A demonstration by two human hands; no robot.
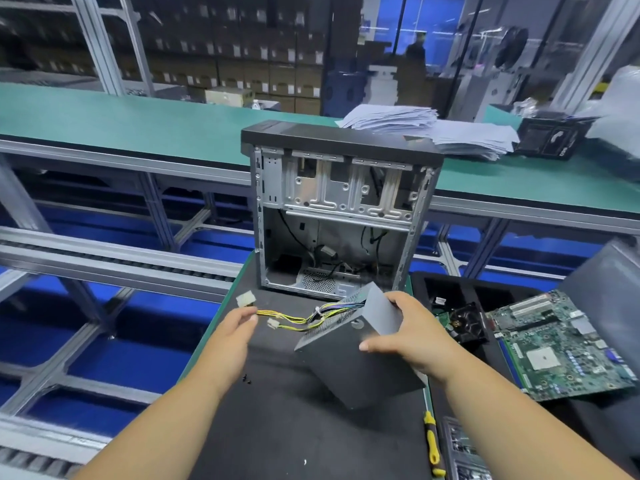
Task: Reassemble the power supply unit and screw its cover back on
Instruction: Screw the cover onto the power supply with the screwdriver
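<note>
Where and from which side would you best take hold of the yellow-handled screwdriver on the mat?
Grip the screwdriver by its yellow handle, coming from above. It lies flat on the black mat, running lengthwise toward you, near the right hand, which grips the power supply unit.

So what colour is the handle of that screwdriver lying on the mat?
Yellow and black. The screwdriver shows in the head view, near the bottom edge, right of the power supply.

Grey power supply unit (349, 362) tilted above black mat, yellow cables (291, 318) trailing left.
</note>
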